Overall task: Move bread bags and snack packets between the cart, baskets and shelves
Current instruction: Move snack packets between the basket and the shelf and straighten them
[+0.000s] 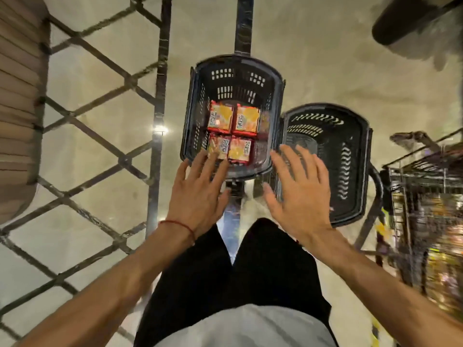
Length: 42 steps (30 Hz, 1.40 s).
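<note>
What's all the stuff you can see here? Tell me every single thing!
Dark plastic basket with slotted walls: one, black, on the floor at centre.
Orange-and-red snack packets: four, in a two-by-two block inside that basket.
Second dark plastic basket: one, black, on the floor to the right of the first.
Wire cart: one, dark metal, right edge, blurred.
Metal lattice frame: one, dark, left side.
Brown slatted surface: one, far left edge.
Floor: beige.
Black shorts: one pair, bottom centre.
Red thread bracelet: one, on the left wrist.
Left hand: open, fingers spread, over the first basket's near rim.
Right hand: open, fingers spread, between the two baskets.
</note>
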Tool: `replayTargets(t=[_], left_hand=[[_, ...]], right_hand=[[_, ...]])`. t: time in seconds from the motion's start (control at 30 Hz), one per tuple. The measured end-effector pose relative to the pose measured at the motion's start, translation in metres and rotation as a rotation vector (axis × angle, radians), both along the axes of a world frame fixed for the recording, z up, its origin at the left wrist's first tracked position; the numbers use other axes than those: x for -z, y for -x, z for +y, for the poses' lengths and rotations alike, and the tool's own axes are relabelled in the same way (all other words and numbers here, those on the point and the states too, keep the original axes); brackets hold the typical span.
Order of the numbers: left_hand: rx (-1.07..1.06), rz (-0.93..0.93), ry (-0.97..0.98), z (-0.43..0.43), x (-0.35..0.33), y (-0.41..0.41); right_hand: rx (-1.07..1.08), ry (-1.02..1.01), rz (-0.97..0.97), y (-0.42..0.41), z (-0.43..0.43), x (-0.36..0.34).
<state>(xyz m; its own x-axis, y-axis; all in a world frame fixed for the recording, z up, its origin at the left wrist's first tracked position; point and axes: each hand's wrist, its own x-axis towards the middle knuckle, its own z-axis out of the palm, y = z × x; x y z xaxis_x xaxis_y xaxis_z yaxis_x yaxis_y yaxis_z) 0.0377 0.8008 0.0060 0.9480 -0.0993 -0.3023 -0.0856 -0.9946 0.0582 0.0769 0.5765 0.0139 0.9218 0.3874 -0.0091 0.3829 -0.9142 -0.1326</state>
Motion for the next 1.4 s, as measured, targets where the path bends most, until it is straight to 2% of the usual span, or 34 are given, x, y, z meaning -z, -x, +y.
replayTargets(t=[0.2, 0.4, 0.63, 0.8, 0.9, 1.1, 1.17, 1.27, 1.4], left_hand=[[-0.085, 0.021, 0.111, 0.046, 0.077, -0.086], [-0.095, 0.123, 0.153, 0.043, 0.194, -0.14], [-0.05, 0.121, 0.181, 0.043, 0.334, -0.162], [-0.089, 0.126, 0.192, 0.046, 0.407, -0.159], [-0.142, 0.157, 0.219, 0.051, 0.434, -0.16], [-0.203, 0.196, 0.239, 0.056, 0.455, -0.171], [-0.217, 0.218, 0.254, 0.058, 0.46, -0.177], [-0.199, 0.239, 0.263, 0.063, 0.47, -0.182], [-0.194, 0.23, 0.26, 0.071, 0.481, -0.183]], right_hand=[[0.032, -0.024, 0.041, -0.058, 0.049, 0.081], [0.112, -0.002, 0.11, -0.112, 0.055, 0.193], [0.091, -0.043, 0.155, -0.136, 0.059, 0.331], [0.13, -0.162, 0.297, -0.134, 0.07, 0.407], [0.245, -0.307, 0.404, -0.133, 0.082, 0.443], [0.653, -0.368, 0.864, -0.157, 0.099, 0.516], [0.796, -0.431, 0.959, -0.165, 0.1, 0.542], [0.997, -0.564, 1.032, -0.171, 0.1, 0.575], [0.993, -0.534, 1.025, -0.164, 0.105, 0.602]])
